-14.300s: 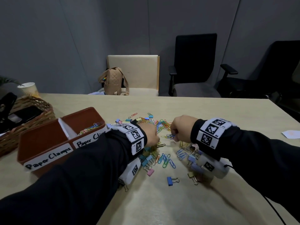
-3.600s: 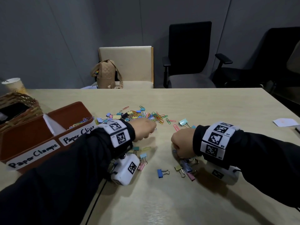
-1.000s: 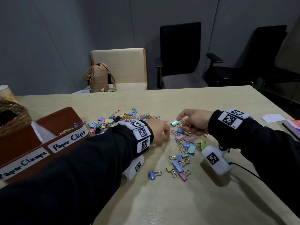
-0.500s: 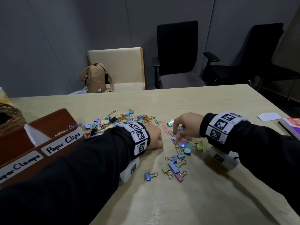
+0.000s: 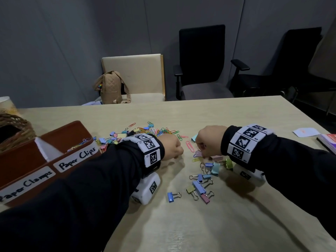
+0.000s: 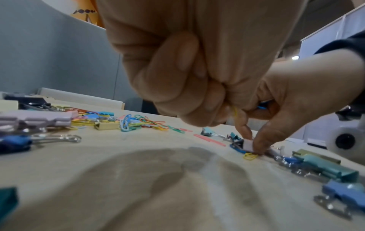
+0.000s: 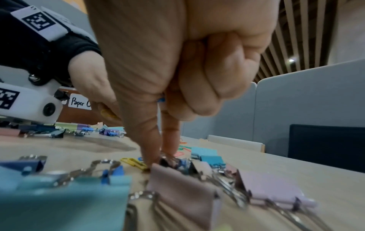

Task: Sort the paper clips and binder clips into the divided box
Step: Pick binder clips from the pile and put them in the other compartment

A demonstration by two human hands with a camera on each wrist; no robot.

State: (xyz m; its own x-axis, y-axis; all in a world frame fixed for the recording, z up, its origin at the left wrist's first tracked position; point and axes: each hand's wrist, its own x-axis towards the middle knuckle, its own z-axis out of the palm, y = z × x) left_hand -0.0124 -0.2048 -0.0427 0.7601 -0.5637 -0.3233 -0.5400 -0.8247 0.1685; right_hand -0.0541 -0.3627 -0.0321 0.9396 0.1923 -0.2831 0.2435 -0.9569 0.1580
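My left hand [image 5: 172, 148] is a fist just above the table; in the left wrist view a yellow paper clip [image 6: 235, 111] shows between its curled fingers. My right hand [image 5: 207, 141] has thumb and forefinger tips down among small binder clips [image 7: 177, 165], pinching there beside a yellow paper clip [image 7: 134, 161]; its other fingers curl round a blue paper clip [image 7: 161, 100]. What the fingertips pinch I cannot tell. The loose paper clips [image 5: 158, 130] lie behind the hands, pastel binder clips [image 5: 203, 179] in front. The brown divided box [image 5: 60, 128] stands at left, with clips [image 5: 80, 144] in its "Paper Clips" half.
A wicker basket [image 5: 16, 128] and a paper cup [image 5: 7, 104] sit behind the box. A paper note [image 5: 305, 132] and a book [image 5: 328, 142] lie at the table's right edge. Chairs and a tan backpack [image 5: 111, 88] stand beyond the far edge.
My right hand has come back from the teal binder clip farther out and lowered its fingertips into the binder clips nearer me. The left fist has stayed in place.
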